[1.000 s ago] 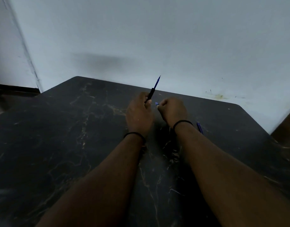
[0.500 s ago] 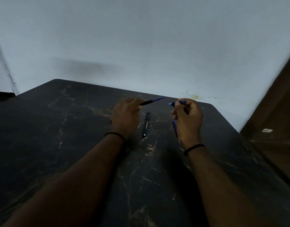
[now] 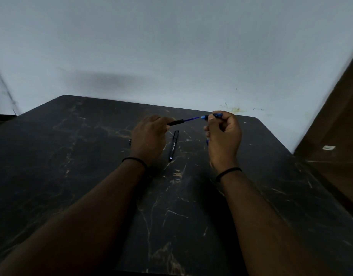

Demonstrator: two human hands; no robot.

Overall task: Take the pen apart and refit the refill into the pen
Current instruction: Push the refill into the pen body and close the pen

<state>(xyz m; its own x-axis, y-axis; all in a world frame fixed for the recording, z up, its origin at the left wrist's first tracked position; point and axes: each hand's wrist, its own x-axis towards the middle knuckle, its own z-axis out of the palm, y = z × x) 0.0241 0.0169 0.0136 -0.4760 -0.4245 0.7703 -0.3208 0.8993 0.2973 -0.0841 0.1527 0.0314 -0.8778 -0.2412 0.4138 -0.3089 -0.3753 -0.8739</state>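
Note:
My left hand [image 3: 148, 136] grips the black grip section [image 3: 176, 122] of the pen, and a thin blue refill [image 3: 191, 119] sticks out of it toward the right. My right hand [image 3: 223, 134] pinches a small blue pen piece [image 3: 211, 116] whose end meets the tip of the refill. Both hands are raised a little above the dark marble table [image 3: 92, 166]. The black pen barrel [image 3: 173, 146] lies on the table between my hands. Another blue pen part [image 3: 207, 142] shows just under my right hand, mostly hidden.
A grey wall [image 3: 171, 46] stands right behind the table's far edge. A brown wooden surface [image 3: 335, 136] rises at the right. A small dark object [image 3: 130, 142] peeks out at the left side of my left hand.
My hands moved together: the gap between the refill tip and the blue piece has closed, and the two now touch. The barrel on the table has not moved.

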